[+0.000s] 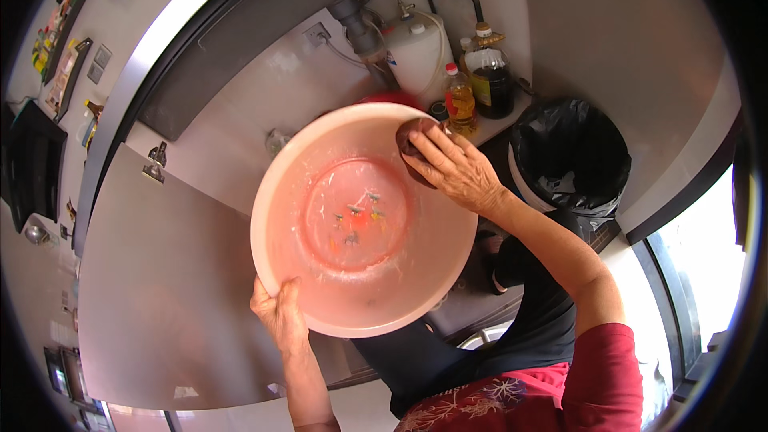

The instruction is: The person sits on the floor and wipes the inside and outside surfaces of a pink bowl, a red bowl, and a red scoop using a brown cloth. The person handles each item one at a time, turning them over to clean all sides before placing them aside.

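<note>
A big pink plastic basin (364, 168) is tilted toward me in the middle of the view, with a small coloured pattern on its bottom. My left hand (282, 312) grips its near left rim, thumb over the inner side and fingers behind, mostly hidden. At the far right rim my right hand (452, 162) presses a dark brown cloth (414, 138) against the basin's inner wall. The cloth is bunched under my fingers, so only part of it shows.
Beyond the basin is an under-sink cabinet with a drain pipe (370, 40), a white tank (418, 52), an oil bottle (460, 100) and a large dark-liquid bottle (490, 84). A bin (570, 156) with a black liner stands right. An opened cabinet door (168, 288) is at left.
</note>
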Action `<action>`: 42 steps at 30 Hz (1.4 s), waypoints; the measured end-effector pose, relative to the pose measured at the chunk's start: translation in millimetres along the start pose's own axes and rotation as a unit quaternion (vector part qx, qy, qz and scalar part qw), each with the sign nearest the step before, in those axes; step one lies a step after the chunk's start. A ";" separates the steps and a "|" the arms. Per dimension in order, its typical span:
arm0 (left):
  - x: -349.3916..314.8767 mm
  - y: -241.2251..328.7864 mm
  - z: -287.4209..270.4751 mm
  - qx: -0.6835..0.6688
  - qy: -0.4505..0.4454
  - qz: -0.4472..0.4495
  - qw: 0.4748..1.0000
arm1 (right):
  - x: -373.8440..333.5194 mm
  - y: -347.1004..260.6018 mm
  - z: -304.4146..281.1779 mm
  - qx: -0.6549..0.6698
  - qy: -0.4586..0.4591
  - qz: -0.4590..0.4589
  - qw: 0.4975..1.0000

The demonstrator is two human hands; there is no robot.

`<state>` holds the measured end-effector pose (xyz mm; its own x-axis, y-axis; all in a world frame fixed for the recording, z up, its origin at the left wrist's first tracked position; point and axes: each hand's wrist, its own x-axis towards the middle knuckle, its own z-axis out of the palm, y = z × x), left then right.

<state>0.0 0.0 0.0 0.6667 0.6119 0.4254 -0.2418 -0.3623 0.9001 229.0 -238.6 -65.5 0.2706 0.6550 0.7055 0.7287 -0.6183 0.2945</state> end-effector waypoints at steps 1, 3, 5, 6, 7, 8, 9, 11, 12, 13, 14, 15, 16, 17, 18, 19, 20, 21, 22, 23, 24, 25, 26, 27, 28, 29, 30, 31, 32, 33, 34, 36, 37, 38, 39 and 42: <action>-1.8 -0.1 2.6 -0.010 0.008 -0.005 1.000 | -5.2 -5.1 -2.4 -0.010 -0.033 -0.026 0.999; -8.2 -7.0 7.7 -0.034 0.022 -0.006 0.999 | -23.1 -24.0 1.1 0.005 -0.091 -0.025 0.995; -9.5 -10.2 8.3 -0.051 0.032 -0.006 0.998 | -37.7 -57.2 -0.4 0.064 -0.115 0.012 0.991; -5.6 -8.3 4.6 -0.040 0.032 -0.009 0.999 | -36.5 -77.4 -7.0 0.104 -0.118 0.038 0.987; -1.9 -3.7 -3.4 -0.018 0.032 -0.009 0.999 | -32.3 -101.7 -12.3 0.152 -0.116 0.068 0.979; -1.3 -3.0 -5.7 -0.007 0.034 -0.013 0.999 | -33.5 -118.6 -8.0 0.164 -0.068 0.068 0.982; -3.9 -6.1 -3.9 -0.016 0.042 -0.007 0.999 | -33.1 -128.6 -8.1 0.184 -0.074 0.063 0.978; -12.7 -15.1 5.5 -0.044 0.059 -0.004 0.997 | -42.6 -147.7 -4.0 0.314 -0.087 0.083 0.942; -15.1 -15.6 7.4 -0.059 0.070 -0.009 0.996 | -35.5 -147.6 -7.1 0.409 -0.092 0.095 0.903; -17.4 -15.2 10.3 -0.074 0.080 -0.015 0.994 | -28.9 -145.7 -10.9 0.500 -0.096 0.105 0.854; -19.8 -15.7 12.4 -0.088 0.091 -0.020 0.992 | -22.3 -141.0 -15.5 0.586 -0.101 0.115 0.796; -20.7 -16.2 11.4 -0.098 0.084 -0.028 0.991 | -8.8 -127.4 -18.9 0.571 -0.083 0.176 0.797; -23.8 -18.8 10.8 -0.109 0.080 -0.038 0.990 | 2.6 -119.1 -12.8 0.493 -0.010 0.258 0.831; -26.8 -20.8 11.0 -0.121 0.076 -0.048 0.989 | 15.3 -103.1 -7.8 0.443 0.035 0.320 0.837; -29.0 -23.6 13.0 -0.125 0.080 -0.055 0.987 | 32.7 -90.8 -9.4 0.432 0.090 0.385 0.811; -31.5 -25.8 16.4 -0.134 0.079 -0.056 0.986 | 47.9 -79.5 -5.9 0.383 0.143 0.390 0.825; -33.8 -27.4 20.7 -0.141 0.076 -0.056 0.986 | 57.1 -74.1 0.2 0.373 0.161 0.381 0.831; -34.5 -29.0 25.8 -0.150 0.075 -0.052 0.984 | 65.9 -75.1 10.7 0.351 0.164 0.357 0.850; -33.8 -23.0 33.6 -0.162 0.084 -0.060 0.981 | 71.7 -81.1 14.1 0.315 0.155 0.322 0.879; -33.3 -23.0 35.4 -0.172 0.079 -0.067 0.980 | 76.9 -87.6 14.4 0.277 0.145 0.285 0.906; -35.4 -23.2 33.8 -0.178 0.076 -0.077 0.978 | 80.0 -95.0 12.7 0.280 0.143 0.240 0.919; -37.3 -23.7 32.7 -0.183 0.074 -0.087 0.976 | 82.3 -101.8 11.0 0.281 0.141 0.195 0.929; -38.8 -26.4 33.3 -0.186 0.071 -0.089 0.976 | 83.1 -110.1 14.5 0.293 0.129 0.174 0.931; -42.0 -31.4 30.7 -0.184 0.074 -0.091 0.976 | 82.2 -126.1 16.4 0.361 0.113 0.174 0.909; -43.7 -36.2 29.7 -0.184 0.075 -0.092 0.976 | 76.1 -137.5 19.9 0.400 0.099 0.143 0.900; -44.5 -40.3 28.6 -0.186 0.074 -0.094 0.975 | 69.3 -148.1 21.7 0.438 0.084 0.113 0.888; -45.3 -45.1 25.9 -0.188 0.077 -0.095 0.975 | 61.8 -158.2 17.9 0.483 0.061 0.091 0.869; -46.8 -47.6 25.3 -0.193 0.078 -0.097 0.973 | 51.6 -164.5 11.7 0.522 0.037 0.069 0.849; -47.4 -47.3 27.2 -0.199 0.091 -0.094 0.971 | 42.4 -170.2 7.0 0.565 0.018 0.056 0.823; -46.4 -45.9 31.1 -0.206 0.103 -0.092 0.969 | 32.1 -173.1 -1.1 0.597 -0.049 0.054 0.799; -47.0 -44.3 33.5 -0.211 0.114 -0.091 0.966 | 20.0 -176.1 -4.8 0.625 -0.072 0.041 0.776; -48.4 -41.9 32.1 -0.196 0.121 -0.096 0.968 | -0.6 -166.6 -11.6 0.625 -0.138 -0.001 0.768; -49.3 -41.7 30.0 -0.190 0.126 -0.098 0.969 | -9.6 -153.0 -19.6 0.596 -0.183 -0.034 0.781; -51.4 -45.4 24.8 -0.162 0.122 -0.104 0.974 | -16.6 -138.0 -28.8 0.565 -0.228 -0.067 0.791; -52.4 -44.3 26.4 -0.160 0.119 -0.094 0.975 | -19.4 -117.6 -42.7 0.496 -0.288 -0.085 0.815; -50.2 -38.9 31.6 -0.139 0.100 -0.057 0.984 | -47.7 -88.7 -37.8 0.174 -0.291 -0.107 0.935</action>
<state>-1.7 -38.8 -59.3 0.5558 0.7732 0.3054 -0.3756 -0.0941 0.9220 127.7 -231.5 -100.9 0.3182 0.9353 0.1549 0.9383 -0.3340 0.0891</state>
